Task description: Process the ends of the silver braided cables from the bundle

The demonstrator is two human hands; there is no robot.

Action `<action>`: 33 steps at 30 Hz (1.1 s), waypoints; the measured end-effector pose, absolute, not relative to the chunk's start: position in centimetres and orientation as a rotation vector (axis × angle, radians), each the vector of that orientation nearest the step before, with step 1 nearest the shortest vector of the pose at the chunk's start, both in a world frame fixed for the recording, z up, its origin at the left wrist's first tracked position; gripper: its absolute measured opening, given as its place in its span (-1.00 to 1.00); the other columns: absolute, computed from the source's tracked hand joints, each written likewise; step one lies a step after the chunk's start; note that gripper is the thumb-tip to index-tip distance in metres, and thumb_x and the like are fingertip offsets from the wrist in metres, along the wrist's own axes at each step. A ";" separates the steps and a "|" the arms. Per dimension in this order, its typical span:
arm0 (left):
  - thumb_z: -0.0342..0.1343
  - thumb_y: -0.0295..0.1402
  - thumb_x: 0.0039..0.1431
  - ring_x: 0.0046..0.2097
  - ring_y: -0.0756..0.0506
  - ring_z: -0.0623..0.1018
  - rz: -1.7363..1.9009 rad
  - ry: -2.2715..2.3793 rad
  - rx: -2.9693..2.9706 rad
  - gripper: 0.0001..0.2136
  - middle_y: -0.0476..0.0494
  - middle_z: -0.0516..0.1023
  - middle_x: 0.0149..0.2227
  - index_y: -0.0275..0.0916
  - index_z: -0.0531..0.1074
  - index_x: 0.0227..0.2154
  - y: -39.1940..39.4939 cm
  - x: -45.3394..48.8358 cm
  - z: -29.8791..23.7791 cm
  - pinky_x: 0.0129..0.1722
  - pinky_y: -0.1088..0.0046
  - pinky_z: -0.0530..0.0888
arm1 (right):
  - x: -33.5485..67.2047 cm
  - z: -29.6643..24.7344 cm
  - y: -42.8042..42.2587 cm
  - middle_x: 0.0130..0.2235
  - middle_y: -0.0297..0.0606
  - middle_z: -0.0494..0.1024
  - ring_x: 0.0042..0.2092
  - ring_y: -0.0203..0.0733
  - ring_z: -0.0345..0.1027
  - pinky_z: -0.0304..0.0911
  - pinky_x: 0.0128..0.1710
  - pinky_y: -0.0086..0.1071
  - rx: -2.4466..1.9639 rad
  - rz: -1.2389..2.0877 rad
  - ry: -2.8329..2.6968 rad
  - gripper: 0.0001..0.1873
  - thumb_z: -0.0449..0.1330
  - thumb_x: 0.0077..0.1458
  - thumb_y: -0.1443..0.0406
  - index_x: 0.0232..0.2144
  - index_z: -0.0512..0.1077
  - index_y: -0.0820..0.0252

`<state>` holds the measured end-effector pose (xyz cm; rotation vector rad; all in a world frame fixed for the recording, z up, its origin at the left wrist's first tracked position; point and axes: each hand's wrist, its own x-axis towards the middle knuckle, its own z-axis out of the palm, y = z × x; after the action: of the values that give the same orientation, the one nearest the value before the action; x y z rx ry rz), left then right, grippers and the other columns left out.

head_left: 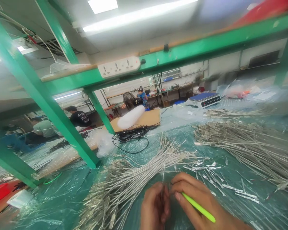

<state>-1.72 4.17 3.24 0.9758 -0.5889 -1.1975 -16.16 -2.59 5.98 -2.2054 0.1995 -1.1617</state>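
Note:
My left hand (155,206) is closed in a pinch, and a thin silvery cable end (163,174) stands up from its fingertips. Close beside it on the right, my right hand (196,198) is closed around a slim tool with a neon-yellow handle (199,207); its working tip is hidden by the fingers. The two hands' fingertips nearly meet. Behind and left of them lies a large bundle of white cables (141,169) with metal connectors at the ends. Shredded silver foil strips (213,175) are scattered to the right of the hands.
More cables (244,147) are heaped at right. Behind them stand a weighing scale (204,99) and plastic bags (247,91). A black cable coil (132,135) lies at centre back. Green frame posts (50,111) and a power strip (120,66) cross the view. Several people sit farther back.

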 end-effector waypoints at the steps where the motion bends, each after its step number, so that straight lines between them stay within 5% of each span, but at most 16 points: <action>1: -0.06 -0.24 0.20 -0.73 0.12 -0.03 -1.197 -0.583 0.976 -0.66 0.09 0.17 -0.80 -0.28 0.35 -0.63 4.2 -1.7 3.2 -0.71 0.56 -0.12 | -16.2 6.1 -2.6 -0.30 -0.14 0.47 -0.27 -0.16 0.40 0.38 -0.28 -0.32 -2.204 -1.162 0.204 -0.77 -0.01 0.20 0.47 -0.27 0.44 0.22; 25: 0.02 -0.21 0.14 -0.78 0.11 -0.02 -1.437 -0.614 0.835 -0.72 0.12 0.15 -0.82 -0.27 0.39 -0.59 4.3 -1.6 3.8 -0.73 0.56 -0.02 | -15.8 4.3 -4.4 -0.16 -0.14 0.45 -0.09 -0.11 0.36 0.33 -0.11 -0.22 -2.299 -1.310 0.378 -0.75 0.02 0.25 0.45 -0.09 0.39 0.16; 30: 0.00 -0.22 0.17 -0.74 0.12 -0.07 -1.402 -0.521 0.768 -0.70 0.15 0.10 -0.79 -0.26 0.36 -0.60 4.6 -1.2 4.6 -0.70 0.58 0.00 | -17.4 4.6 -8.7 -0.18 -0.17 0.47 -0.12 -0.07 0.37 0.30 -0.09 -0.18 -2.038 -1.747 0.828 -0.85 0.07 0.25 0.33 -0.23 0.45 0.14; 33: -0.02 -0.23 0.18 -0.73 0.12 -0.10 -1.376 -0.499 0.732 -0.70 0.15 0.09 -0.79 -0.26 0.35 -0.60 4.5 -0.7 4.4 -0.71 0.59 -0.01 | -17.4 4.9 -8.4 -0.21 -0.18 0.47 -0.14 -0.09 0.38 0.31 -0.11 -0.20 -2.033 -1.742 0.820 -0.85 0.06 0.26 0.33 -0.24 0.44 0.15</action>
<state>-0.68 4.53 4.44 0.7322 -0.4986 -1.3757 -17.40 -8.45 4.94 -2.0330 0.8202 -1.7421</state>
